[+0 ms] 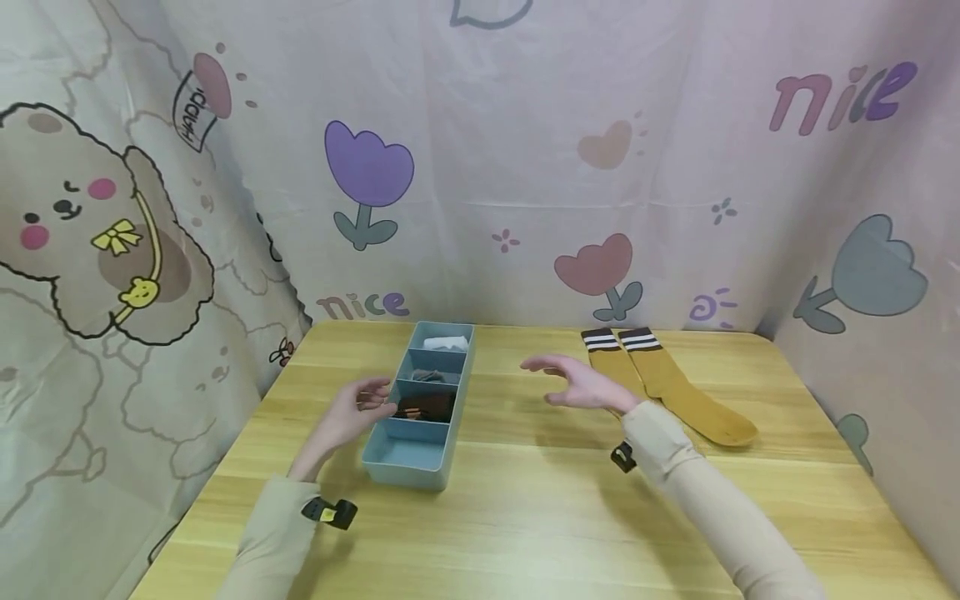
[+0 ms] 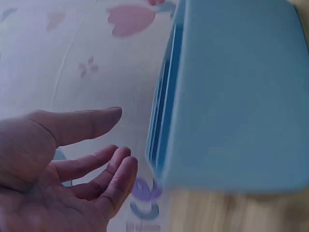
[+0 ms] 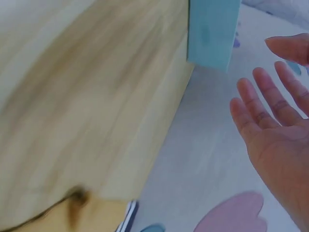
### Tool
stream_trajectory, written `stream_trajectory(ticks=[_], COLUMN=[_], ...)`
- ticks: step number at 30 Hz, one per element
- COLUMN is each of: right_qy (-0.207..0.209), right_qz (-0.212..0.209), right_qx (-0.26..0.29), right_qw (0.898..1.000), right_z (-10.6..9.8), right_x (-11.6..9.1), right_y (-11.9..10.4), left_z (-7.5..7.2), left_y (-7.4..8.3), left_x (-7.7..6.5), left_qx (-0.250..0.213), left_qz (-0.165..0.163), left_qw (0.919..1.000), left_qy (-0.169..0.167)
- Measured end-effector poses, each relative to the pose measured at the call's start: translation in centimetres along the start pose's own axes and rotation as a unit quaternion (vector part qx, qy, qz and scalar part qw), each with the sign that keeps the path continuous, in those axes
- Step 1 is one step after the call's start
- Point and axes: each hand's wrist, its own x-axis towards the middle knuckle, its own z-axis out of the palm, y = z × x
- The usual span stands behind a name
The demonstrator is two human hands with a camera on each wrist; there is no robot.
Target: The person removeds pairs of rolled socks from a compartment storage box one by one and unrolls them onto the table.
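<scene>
A blue-grey box [image 1: 407, 477] with several compartments in a row stands on the table, left of centre. White folded cloth [image 1: 446, 342] lies in its far compartment, a small grey piece [image 1: 427, 376] in the one nearer, then a dark brown item [image 1: 440, 405] of unclear kind; the nearest compartment holds nothing. My left hand [image 1: 351, 414] hovers by the box's left side, fingers loosely bent and thumb apart. In the left wrist view this hand [image 2: 43, 145] holds nothing. Between box and socks my right hand [image 1: 583, 386] hangs above the table, likewise unoccupied, fingers spread [image 3: 260, 113].
Two mustard socks [image 1: 686, 396] with dark, white-striped cuffs lie flat at the back right, partly behind the right forearm. The wooden table [image 1: 517, 525] meets a printed curtain [image 1: 480, 167] at the back and sides. A dark band [image 1: 330, 512] circles the left wrist.
</scene>
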Motion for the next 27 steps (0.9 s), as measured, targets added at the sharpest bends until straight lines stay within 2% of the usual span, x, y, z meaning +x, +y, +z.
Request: stream_trajectory(ticks=[2,7,13,17,20,27], right_qy=[-0.016,-0.065,-0.123,-0.145,-0.161,-0.228], right_qz=[-0.002,-0.009,-0.027,-0.018,-0.001,0.010], right_qx=[0.007,0.048,0.128,0.154,0.150,0.133], right_qw=[1.000,0.997,0.984,0.977,0.975,0.964], right_z=[0.1,0.4,1.5,2.8,3.9,6.5], right_x=[1.2,4.0,7.5,9.7,11.1,13.7], right_y=[-0.4,-1.2,-2.4,-3.4,-4.1,-5.3], left_z=[-0.4,-0.8,-0.9,-1.0,-1.0,-0.8], left_y=[-0.6,-1.5,-1.8,-1.8,-1.9,-2.2], left_x=[-0.3,-0.8,-1.1,-1.3,-1.4,-2.1], left_qx=[0.000,-0.013,-0.036,-0.025,-0.018,-0.071], left_qz=[-0.019,-0.053,-0.091,-0.092,-0.077,-0.094], left_qw=[0.9998,0.9984,0.9951,0.9953,0.9967,0.9927], left_qy=[0.004,-0.012,-0.012,-0.015,-0.020,-0.026])
